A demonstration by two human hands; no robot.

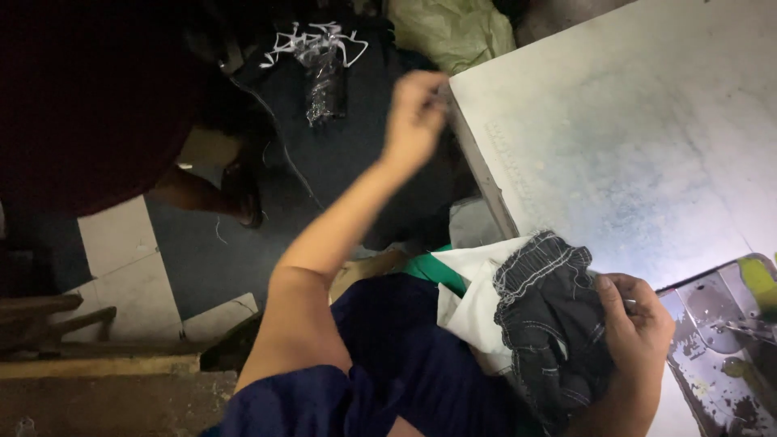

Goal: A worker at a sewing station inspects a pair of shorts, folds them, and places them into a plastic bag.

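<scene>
Meanwhile right hand (635,320) grips crumpled stitched dark denim (550,324); blurred left hand (414,117), loosely curled, touches the table's edge (477,162).

Dark grey garment (554,324) with white stitching, white cloth (477,311), pale blue-stained table (631,137), navy clothing (388,372)

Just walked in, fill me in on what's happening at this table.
A person sits at a white table. The right hand grips a dark denim piece with white stitching, bunched at the table's near edge over a white cloth. The left hand, blurred, reaches out to the table's far corner above a dark pile on the floor. A metal machine plate lies beside the right hand.
</scene>
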